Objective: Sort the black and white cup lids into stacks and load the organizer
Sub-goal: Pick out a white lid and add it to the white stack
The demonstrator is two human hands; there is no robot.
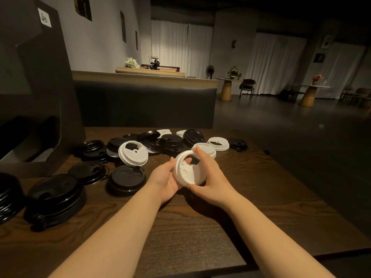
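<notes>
At the far left, the dark organizer (38, 87) is seen standing on the wooden table (180, 227); a white sticker (44, 18) near its top carries a handwritten mark that cannot be read with certainty. No brand or other writing is legible. Beside and in front of it, a stack of black lids (57, 197) has already been built, and part of a second black stack (9, 195) is cut off by the left edge. Further along, loose black lids and a tilted white lid (133, 153) are scattered, still mixed, toward the far side of the table.

Near the middle, a white lid (187, 169) is held tilted above the table by both hands. It is cradled from the left by the left hand (166, 177), fingers curled under its rim, and gripped from the right by the right hand (208, 175), thumb below and fingertips on the upper edge. To the right, a short white stack (204, 149) and a single white lid (218, 143) lie just behind the hands.

The sorting step is judged to be in hand, with white lids being gathered. The next move would call for the held lid to be levelled and nested squarely onto the white stack.
</notes>
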